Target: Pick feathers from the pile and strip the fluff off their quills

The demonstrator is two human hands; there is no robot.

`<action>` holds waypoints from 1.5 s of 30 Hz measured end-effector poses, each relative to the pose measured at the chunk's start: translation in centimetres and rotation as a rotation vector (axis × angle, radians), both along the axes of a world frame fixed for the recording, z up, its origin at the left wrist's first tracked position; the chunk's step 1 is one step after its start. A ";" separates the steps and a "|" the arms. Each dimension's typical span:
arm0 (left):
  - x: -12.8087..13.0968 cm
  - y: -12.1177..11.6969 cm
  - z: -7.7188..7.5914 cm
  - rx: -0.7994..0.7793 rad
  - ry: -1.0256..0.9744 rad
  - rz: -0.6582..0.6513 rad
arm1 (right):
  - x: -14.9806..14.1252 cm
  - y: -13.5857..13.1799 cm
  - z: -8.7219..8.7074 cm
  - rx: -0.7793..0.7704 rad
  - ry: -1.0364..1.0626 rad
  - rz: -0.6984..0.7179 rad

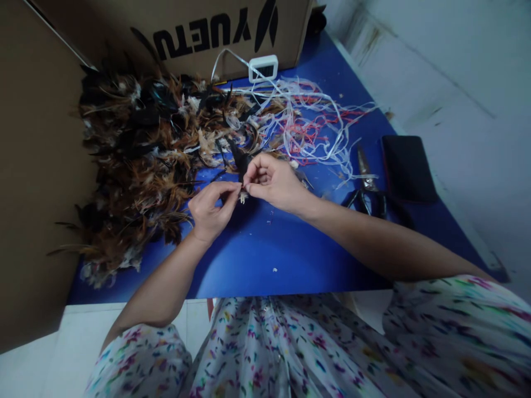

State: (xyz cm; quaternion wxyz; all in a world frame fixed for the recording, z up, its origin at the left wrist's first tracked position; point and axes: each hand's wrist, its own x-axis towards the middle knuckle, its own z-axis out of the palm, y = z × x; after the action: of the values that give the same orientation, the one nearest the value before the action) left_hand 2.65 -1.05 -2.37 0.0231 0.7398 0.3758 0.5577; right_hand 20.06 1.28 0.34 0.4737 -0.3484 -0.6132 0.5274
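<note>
A small bundle of black feathers (238, 158) stands up between my two hands, its pale quill ends showing just below my fingertips. My left hand (214, 209) pinches at the base of this bundle with thumb and forefinger. From the other side, my right hand (276, 183) also pinches there, its remaining fingers curled and the fingertips nearly meeting the left ones. Whether a thread runs between the fingers is too small to tell. Close behind lies a large heap of brown and black feathers (145, 143), reaching around to the left.
Tangled white and red strings (307, 121) lie behind my right hand. Scissors (365, 171) and a dark flat case (409, 168) are at the right. A small white digital display (263, 69) stands before a cardboard box (232, 38) on the blue table (265, 249). A wall (456, 83) borders the right.
</note>
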 end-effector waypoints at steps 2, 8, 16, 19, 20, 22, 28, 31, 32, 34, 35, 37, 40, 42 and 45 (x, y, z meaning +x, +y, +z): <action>0.0 0.0 0.0 -0.002 -0.006 0.003 | 0.0 0.0 0.0 0.017 0.002 -0.007; 0.0 0.0 -0.2 -0.031 -0.057 -0.004 | 0.1 -0.1 0.1 0.051 -0.020 -0.016; -0.2 0.1 0.0 0.000 -0.042 -0.037 | 0.3 0.1 0.2 0.071 -0.016 -0.024; -0.2 0.1 0.0 0.009 -0.035 -0.042 | 0.3 0.1 0.3 0.091 -0.027 -0.030; -0.2 0.1 0.1 0.013 -0.032 -0.045 | 0.3 0.1 0.3 0.099 -0.035 -0.033; -0.2 0.0 0.1 0.021 -0.030 -0.053 | 0.4 0.1 0.4 0.121 -0.053 -0.043; -0.2 -0.1 0.4 0.020 -0.012 -0.044 | 0.8 -0.1 0.7 0.249 -0.169 -0.116; -0.2 -0.2 0.5 0.024 0.012 -0.021 | 1.0 -0.2 0.8 0.396 -0.287 -0.141; -0.2 -0.2 0.5 0.024 0.022 -0.011 | 1.1 -0.3 0.8 0.459 -0.319 -0.151; -0.1 -0.2 0.6 0.017 0.041 -0.001 | 1.2 -0.3 0.8 0.583 -0.371 -0.169; -0.1 -0.3 0.6 0.013 0.048 -0.003 | 1.3 -0.3 0.7 0.640 -0.395 -0.177; 0.0 -0.3 0.7 0.008 0.052 -0.019 | 1.4 -0.2 0.5 0.741 -0.448 -0.188; 0.1 -0.3 0.8 0.012 0.045 -0.051 | 1.6 0.1 0.1 0.893 -0.558 -0.205; 0.2 -0.3 0.8 0.009 0.032 -0.064 | 1.8 0.2 -0.1 0.973 -0.635 -0.201; 0.2 -0.4 0.7 -0.039 0.003 -0.069 | 2.1 0.4 -0.2 1.039 -0.703 -0.193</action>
State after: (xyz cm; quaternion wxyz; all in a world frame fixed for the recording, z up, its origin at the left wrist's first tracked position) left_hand 2.88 -1.44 -1.66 0.0559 0.7526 0.3609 0.5479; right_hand 22.12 1.71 0.18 0.3969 -0.2791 -0.8739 -0.0298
